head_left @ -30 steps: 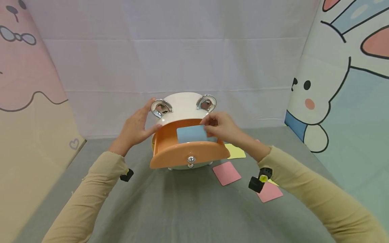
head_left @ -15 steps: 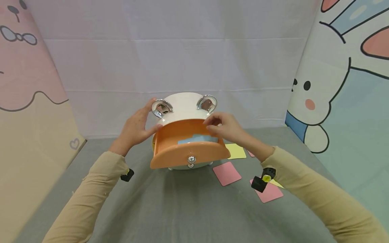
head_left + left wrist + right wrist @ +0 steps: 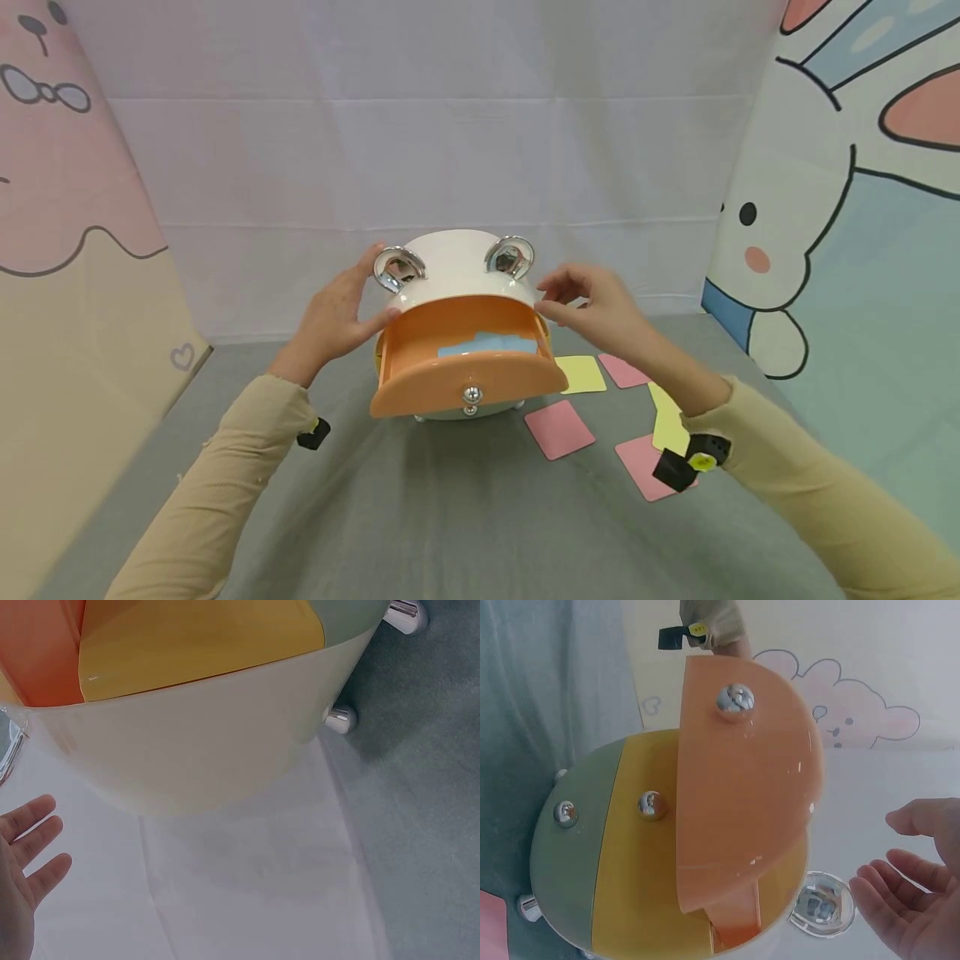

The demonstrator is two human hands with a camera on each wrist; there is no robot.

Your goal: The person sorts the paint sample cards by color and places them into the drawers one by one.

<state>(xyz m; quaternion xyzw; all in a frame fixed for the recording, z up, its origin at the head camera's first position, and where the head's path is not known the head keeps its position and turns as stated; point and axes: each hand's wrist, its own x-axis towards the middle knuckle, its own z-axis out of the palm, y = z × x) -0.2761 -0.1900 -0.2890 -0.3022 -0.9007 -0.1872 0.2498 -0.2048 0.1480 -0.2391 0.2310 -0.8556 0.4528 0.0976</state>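
A rounded white storage box [image 3: 465,265] with two chrome ear-shaped rings has its orange top drawer [image 3: 435,385] pulled out. Inside it, toward the right, lie pale blue paper cards [image 3: 491,342]. My left hand [image 3: 337,312] rests against the box's left side, thumb at the front edge; in the left wrist view its visible fingers [image 3: 46,874] are extended. My right hand [image 3: 592,304] is just beside the box's right side, holding nothing, fingers loosely bent. The right wrist view shows that hand near a chrome ear [image 3: 823,904], plus the yellow drawer [image 3: 634,877] and green drawer [image 3: 577,840] below.
Right of the box, pink cards [image 3: 559,429] and yellow cards [image 3: 581,374] lie on the grey cloth [image 3: 420,508], some partly under the right forearm. A white curtain [image 3: 450,150] hangs behind. Printed cartoon panels [image 3: 847,275] flank both sides.
My right hand let go of a blue card, which dropped flatter into the orange drawer. That hand then moved right, out of the drawer. The left hand stayed put.
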